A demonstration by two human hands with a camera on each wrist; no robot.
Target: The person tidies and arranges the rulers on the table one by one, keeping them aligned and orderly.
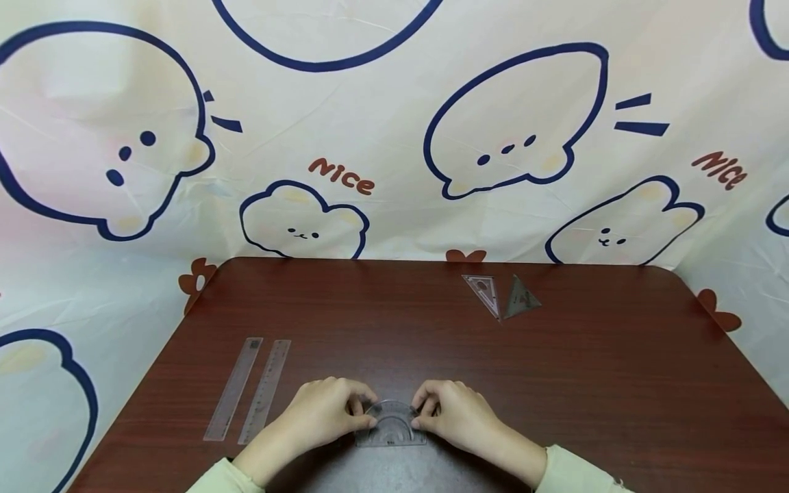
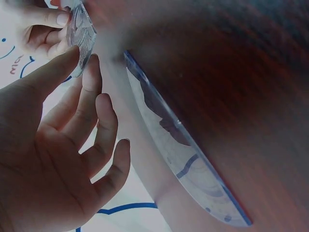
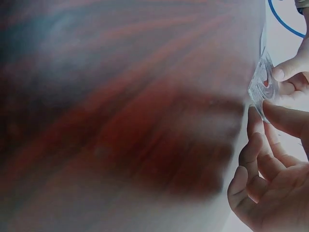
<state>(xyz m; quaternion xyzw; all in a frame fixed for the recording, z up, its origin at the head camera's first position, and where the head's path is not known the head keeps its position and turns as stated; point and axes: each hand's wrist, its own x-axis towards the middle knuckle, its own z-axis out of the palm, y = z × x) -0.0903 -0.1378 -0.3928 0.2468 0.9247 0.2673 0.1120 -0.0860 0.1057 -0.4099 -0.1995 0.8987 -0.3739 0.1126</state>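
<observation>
At the left side of the dark red-brown surface (image 1: 616, 376), a clear ruler (image 1: 233, 390) lies slanted, its far end leaning to the right. Just beside it, on the right, a second ruler (image 1: 264, 392) lies at almost the same slant, with marks along its length. Next comes the left hand (image 1: 323, 411), which reaches out of a pale sleeve (image 1: 224, 477). It pinches the left part of a clear protractor (image 1: 391, 423) between thumb and finger, and in the left wrist view its other fingers are loosely bent. In this same view there is also a clear flat piece (image 2: 203, 176) with one straight and one curved edge; I cannot tell exactly what it is.

The protractor is between the two hands, near the person's side of the surface. Its straight edge faces the person and its round edge faces away. I cannot tell if it touches the surface. On its right, the right hand (image 1: 456, 414) pinches the other part in a similar way, with thumb and finger.

Farther back, to the right of the middle, lie a clear triangle (image 1: 490, 296) and, close to its right, a greyish triangle (image 1: 521, 300). Behind everything hangs a pale cloth (image 1: 394, 123) with blue-outlined cartoon figures.
</observation>
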